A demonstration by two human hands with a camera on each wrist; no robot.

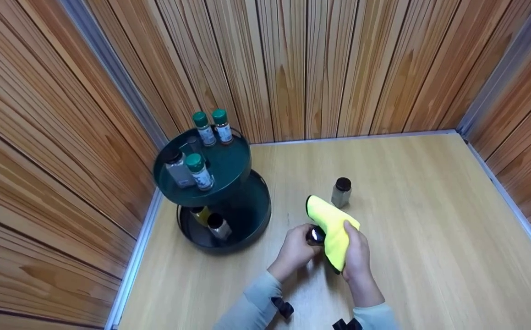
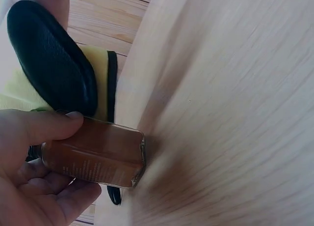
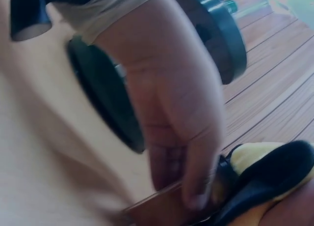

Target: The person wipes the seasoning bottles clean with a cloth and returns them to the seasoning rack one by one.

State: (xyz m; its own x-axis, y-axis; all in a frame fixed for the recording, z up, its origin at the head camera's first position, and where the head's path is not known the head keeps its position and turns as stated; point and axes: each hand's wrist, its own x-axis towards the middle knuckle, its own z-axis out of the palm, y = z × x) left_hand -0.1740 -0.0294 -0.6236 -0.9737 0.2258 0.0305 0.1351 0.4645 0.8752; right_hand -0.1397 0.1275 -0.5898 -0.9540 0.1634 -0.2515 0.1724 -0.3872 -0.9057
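Observation:
My left hand (image 1: 298, 247) grips a squarish glass jar (image 2: 100, 152) of reddish-brown contents, lying sideways between thumb and fingers. Its shiny black cap (image 1: 315, 235) points up toward the head camera. A bright yellow cloth (image 1: 334, 229) with black edging is held in my right hand (image 1: 358, 252), thumb on top. The cloth lies right against the cap's side in the head view. Its dark side (image 2: 54, 59) shows beside the jar in the left wrist view. Just beyond the cloth, another black-capped jar (image 1: 341, 193) stands upright on the table.
A dark green two-tier round rack (image 1: 228, 160) stands at the left. Its upper tier carries green-capped bottles (image 1: 199, 172) and a black-capped jar (image 1: 179, 169); jars (image 1: 219, 227) stand on the lower tier. Wood-panelled walls (image 1: 283, 68) enclose the table (image 1: 430, 229) at the back and sides.

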